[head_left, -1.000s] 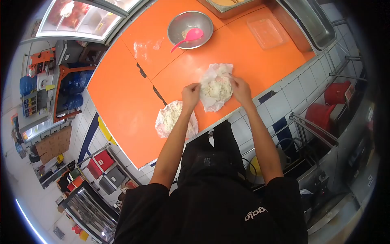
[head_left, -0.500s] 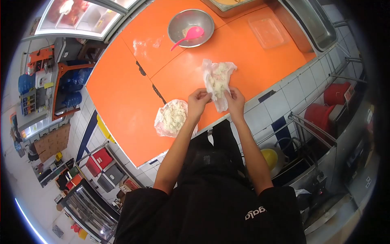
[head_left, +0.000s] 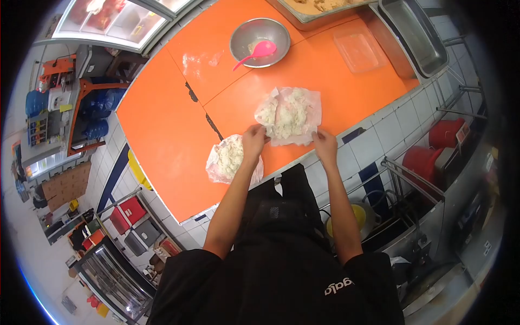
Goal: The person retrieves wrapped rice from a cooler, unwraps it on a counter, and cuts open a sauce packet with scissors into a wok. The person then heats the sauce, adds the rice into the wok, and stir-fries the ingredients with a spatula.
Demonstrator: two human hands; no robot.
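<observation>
My L hand [head_left: 253, 142] & R hand [head_left: 325, 147] are pinching the near edge of the spread wrapper [head_left: 313, 101]; it's lying on my side of the steel bowl [head_left: 238, 40], holding white crumbly stuff [head_left: 292, 117]. 2nd bundle [head_left: 228, 157] is sitting farther from the bowl.

A commercial kitchen, rather than a household one, was indicated. Floury food [head_left: 292, 114] was laid out on a thin sheet [head_left: 310, 98] over a broad orange worktop [head_left: 157, 141], where a steel mixing bowl [head_left: 281, 33] was set with a pink spoon [head_left: 264, 49] inside. Deep steel pans [head_left: 417, 32] were placed at the worktop's far right. Reddish contents were held in a lit display case [head_left: 111, 16]; large blue water jugs [head_left: 97, 129] were stored on an orange rack [head_left: 76, 111], and white tiles [head_left: 407, 116] were fitted beside the worktop.
</observation>
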